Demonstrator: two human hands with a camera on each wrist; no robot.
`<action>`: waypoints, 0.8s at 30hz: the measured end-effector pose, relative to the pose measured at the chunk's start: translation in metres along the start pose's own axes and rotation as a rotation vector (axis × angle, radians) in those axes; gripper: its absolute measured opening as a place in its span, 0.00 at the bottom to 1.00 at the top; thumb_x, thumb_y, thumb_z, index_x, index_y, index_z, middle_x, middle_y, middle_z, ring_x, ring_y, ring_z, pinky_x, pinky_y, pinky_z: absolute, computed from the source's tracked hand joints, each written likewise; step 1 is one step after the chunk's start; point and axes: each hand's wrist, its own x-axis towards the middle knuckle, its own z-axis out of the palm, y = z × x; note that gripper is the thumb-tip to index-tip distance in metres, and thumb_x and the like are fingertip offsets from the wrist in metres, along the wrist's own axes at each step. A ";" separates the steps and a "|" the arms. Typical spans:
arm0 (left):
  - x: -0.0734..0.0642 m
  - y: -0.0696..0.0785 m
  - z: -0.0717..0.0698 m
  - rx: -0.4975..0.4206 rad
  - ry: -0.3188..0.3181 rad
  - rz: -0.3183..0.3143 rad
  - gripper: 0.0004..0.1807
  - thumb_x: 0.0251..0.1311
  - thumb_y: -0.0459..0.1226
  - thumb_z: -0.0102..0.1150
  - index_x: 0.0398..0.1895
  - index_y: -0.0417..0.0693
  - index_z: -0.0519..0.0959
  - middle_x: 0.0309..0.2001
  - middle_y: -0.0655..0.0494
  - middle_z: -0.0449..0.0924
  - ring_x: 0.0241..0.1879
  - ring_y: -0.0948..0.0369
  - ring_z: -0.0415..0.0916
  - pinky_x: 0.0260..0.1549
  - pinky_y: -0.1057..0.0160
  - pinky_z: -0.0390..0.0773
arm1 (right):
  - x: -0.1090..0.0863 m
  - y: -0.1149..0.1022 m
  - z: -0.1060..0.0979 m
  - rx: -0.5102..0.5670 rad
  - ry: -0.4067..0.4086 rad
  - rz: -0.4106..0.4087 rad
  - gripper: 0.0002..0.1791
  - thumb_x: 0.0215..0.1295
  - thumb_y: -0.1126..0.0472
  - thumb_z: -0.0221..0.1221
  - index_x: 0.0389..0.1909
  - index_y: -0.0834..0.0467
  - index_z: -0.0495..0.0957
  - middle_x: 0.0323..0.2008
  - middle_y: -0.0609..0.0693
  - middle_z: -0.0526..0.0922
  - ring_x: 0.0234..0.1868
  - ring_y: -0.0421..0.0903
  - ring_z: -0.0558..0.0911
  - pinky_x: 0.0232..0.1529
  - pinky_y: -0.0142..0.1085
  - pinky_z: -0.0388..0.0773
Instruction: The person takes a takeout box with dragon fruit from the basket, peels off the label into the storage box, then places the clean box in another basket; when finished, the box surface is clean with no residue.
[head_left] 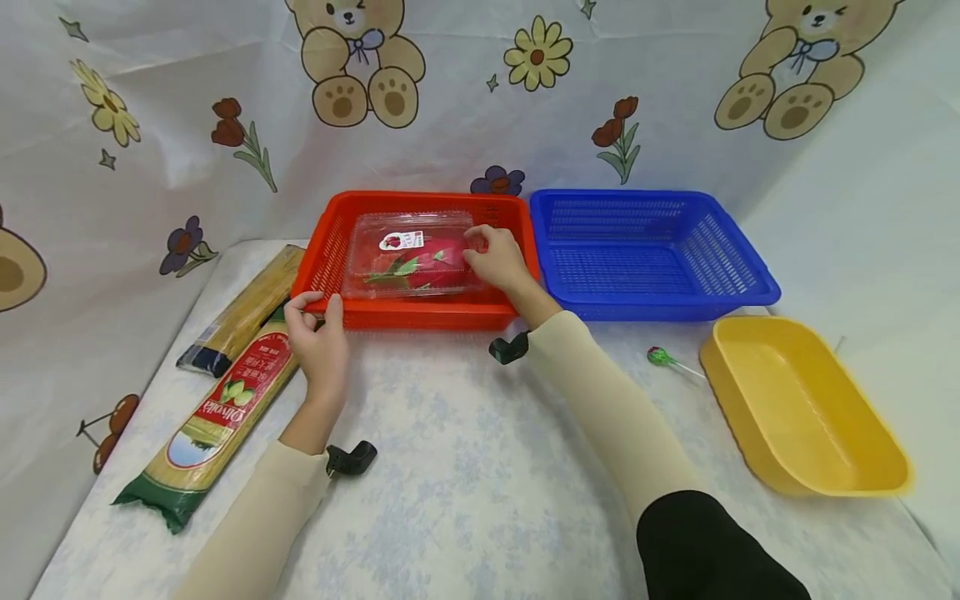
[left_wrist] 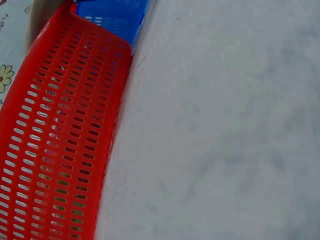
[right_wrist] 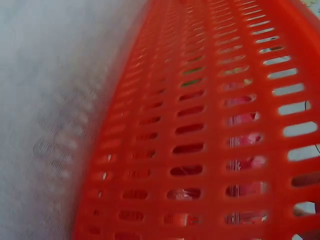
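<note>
Dragon fruit (head_left: 438,268) lies in a clear box (head_left: 375,229) inside the red basket (head_left: 420,317), far on the bench (head_left: 450,467). The right hand (head_left: 497,258) curls its fingers over the box's right end; the left hand (head_left: 318,337), half-open, meets the basket's near-left corner (whether gripping, I cannot tell).

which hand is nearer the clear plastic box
Right. The right hand is at the right end of the clear plastic box; the left hand is farther off, at the front left corner of the red basket.
</note>
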 end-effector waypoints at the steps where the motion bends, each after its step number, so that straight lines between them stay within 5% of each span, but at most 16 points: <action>1: 0.001 -0.003 0.000 -0.021 0.018 0.015 0.17 0.72 0.39 0.59 0.57 0.42 0.68 0.31 0.56 0.70 0.30 0.60 0.66 0.33 0.66 0.68 | 0.001 0.000 0.002 -0.010 -0.004 -0.001 0.19 0.73 0.57 0.59 0.63 0.55 0.77 0.65 0.56 0.71 0.63 0.53 0.70 0.63 0.47 0.71; 9: 0.002 -0.012 0.003 -0.153 0.065 0.126 0.18 0.68 0.39 0.65 0.55 0.46 0.71 0.39 0.52 0.75 0.35 0.57 0.73 0.39 0.67 0.76 | 0.001 -0.004 0.006 0.126 -0.115 0.121 0.20 0.76 0.55 0.56 0.66 0.49 0.70 0.58 0.53 0.75 0.56 0.51 0.73 0.59 0.45 0.74; 17: 0.002 -0.014 0.006 -0.160 0.055 0.119 0.19 0.67 0.40 0.66 0.57 0.48 0.73 0.40 0.50 0.79 0.33 0.50 0.75 0.39 0.65 0.79 | -0.003 -0.003 -0.001 0.181 -0.180 0.171 0.22 0.78 0.55 0.53 0.69 0.48 0.64 0.64 0.54 0.70 0.61 0.53 0.70 0.63 0.48 0.70; 24: 0.000 -0.014 0.007 -0.112 0.047 0.124 0.22 0.69 0.40 0.64 0.62 0.49 0.72 0.41 0.48 0.81 0.29 0.52 0.72 0.40 0.64 0.80 | -0.007 -0.002 -0.001 0.203 -0.261 0.169 0.28 0.78 0.50 0.53 0.73 0.45 0.56 0.58 0.58 0.72 0.48 0.55 0.78 0.48 0.45 0.82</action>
